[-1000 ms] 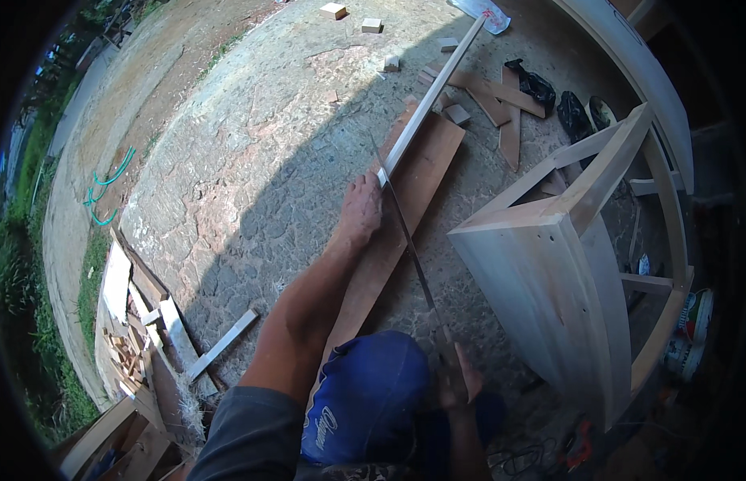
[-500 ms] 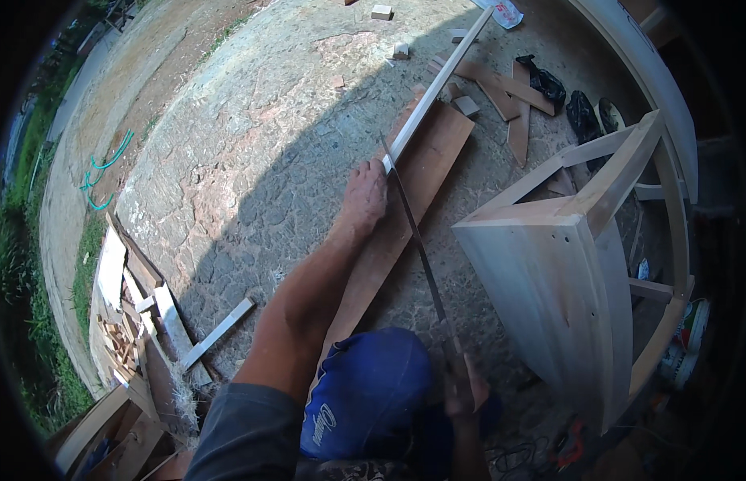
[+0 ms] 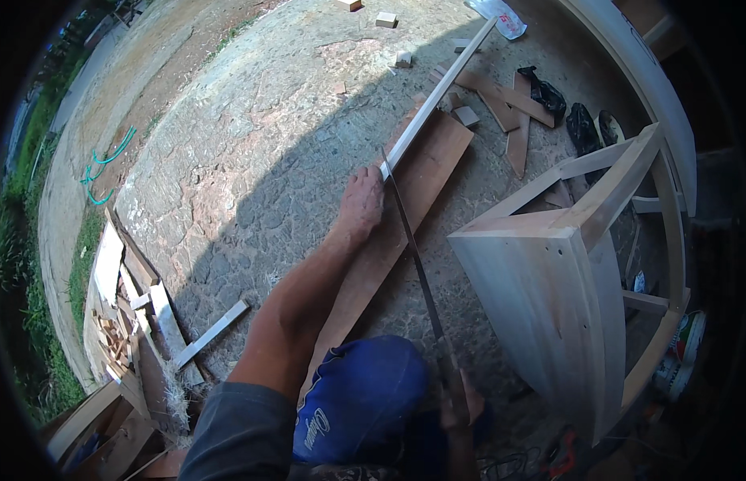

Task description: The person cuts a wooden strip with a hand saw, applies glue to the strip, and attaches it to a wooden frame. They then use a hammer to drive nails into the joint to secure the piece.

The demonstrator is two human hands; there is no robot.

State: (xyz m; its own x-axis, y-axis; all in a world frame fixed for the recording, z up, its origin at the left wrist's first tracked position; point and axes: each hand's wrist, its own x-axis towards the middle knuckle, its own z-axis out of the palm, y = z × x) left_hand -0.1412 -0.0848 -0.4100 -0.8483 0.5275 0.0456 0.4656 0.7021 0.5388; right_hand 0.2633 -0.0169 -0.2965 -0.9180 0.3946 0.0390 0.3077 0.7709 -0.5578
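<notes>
A long pale wood strip (image 3: 441, 94) lies along a wider reddish-brown board (image 3: 438, 156) on the ground. My left hand (image 3: 362, 199) is closed around the strip's near end and presses it to the board. Just beyond those fingers, the dark blade of a handsaw (image 3: 421, 268) crosses the strip. My right hand (image 3: 461, 401) grips the saw at its handle end, low in the picture beside my blue-clothed knee (image 3: 365, 393). The handle itself is dim and partly hidden by the fingers.
At the right stands a pale wooden frame with a panelled side (image 3: 533, 297). Offcuts (image 3: 517, 120) and black plastic bags (image 3: 545, 94) lie beyond the board. Scrap wood (image 3: 132, 321) is piled at the left, with a short batten (image 3: 212, 334) nearby.
The whole view has shifted slightly. Saw and both hands keep nearly the same places relative to the strip; any blade stroke is too small to make out.
</notes>
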